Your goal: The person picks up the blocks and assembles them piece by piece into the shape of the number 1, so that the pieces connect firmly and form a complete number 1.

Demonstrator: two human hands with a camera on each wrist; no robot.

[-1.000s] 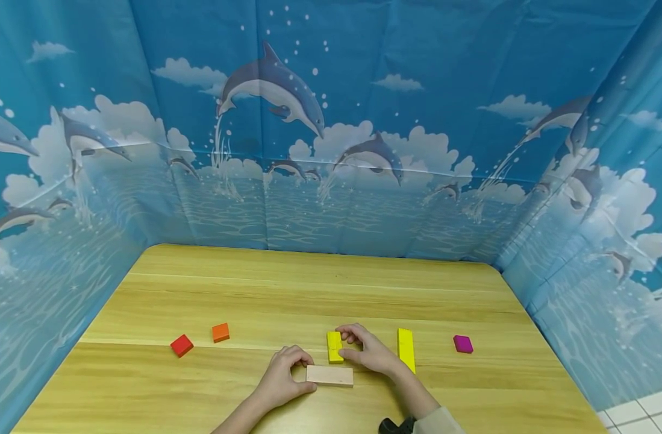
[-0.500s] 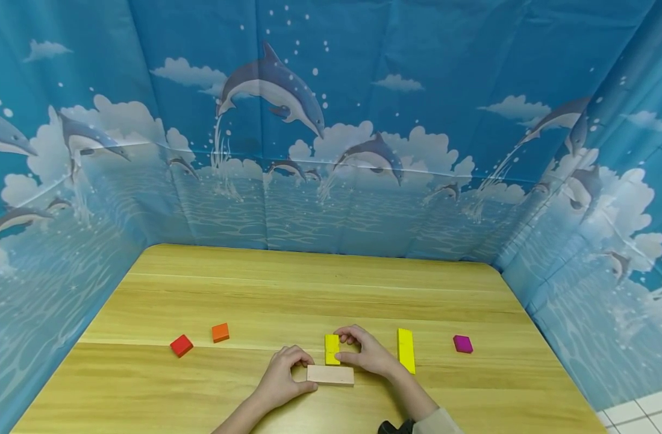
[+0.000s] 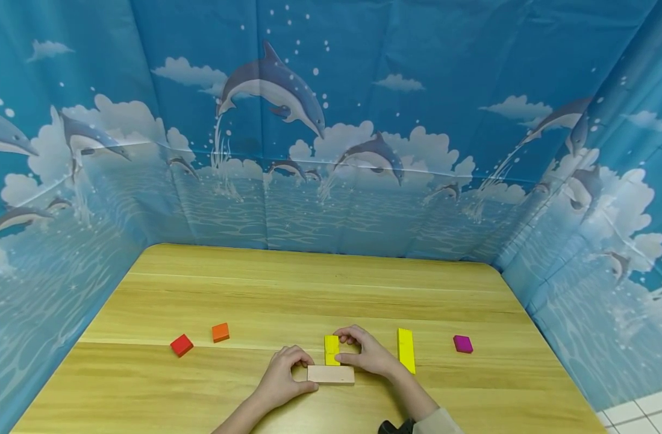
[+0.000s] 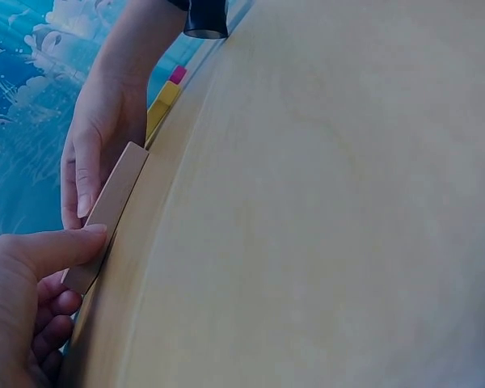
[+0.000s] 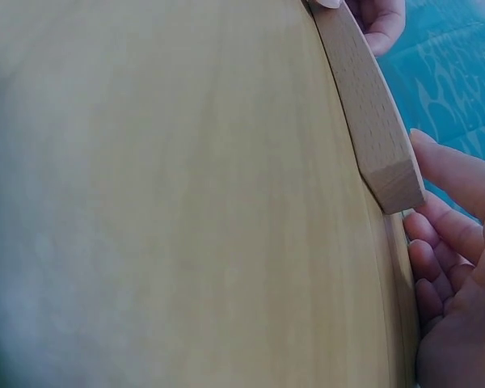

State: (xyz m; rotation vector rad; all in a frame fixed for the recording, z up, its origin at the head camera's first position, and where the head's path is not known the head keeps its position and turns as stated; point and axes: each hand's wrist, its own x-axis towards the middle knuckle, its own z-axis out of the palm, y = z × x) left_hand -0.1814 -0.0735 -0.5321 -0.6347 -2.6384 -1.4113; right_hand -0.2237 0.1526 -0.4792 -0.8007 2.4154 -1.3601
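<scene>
A plain wooden block (image 3: 331, 374) lies flat near the table's front edge. My left hand (image 3: 303, 374) pinches its left end, thumb on the near side and fingers on the far side; the left wrist view shows my thumb on the wooden block (image 4: 113, 206). A short yellow block (image 3: 332, 349) lies just behind it, its near end against the wood. My right hand (image 3: 346, 346) grips this yellow block, fingers curled over the far end and thumb by the near end. In the right wrist view the wooden block (image 5: 368, 113) lies beside my right fingers (image 5: 449, 174).
A long yellow block (image 3: 406, 349) lies right of my right hand, a magenta block (image 3: 463, 343) further right. An orange block (image 3: 220, 332) and a red block (image 3: 181, 345) sit at the left. Blue dolphin curtains (image 3: 331, 150) wall the wooden table (image 3: 309, 283) on three sides.
My right hand has slid the short yellow block slightly left and nearer, up to the wooden block. The left hand and the wooden block have barely moved.
</scene>
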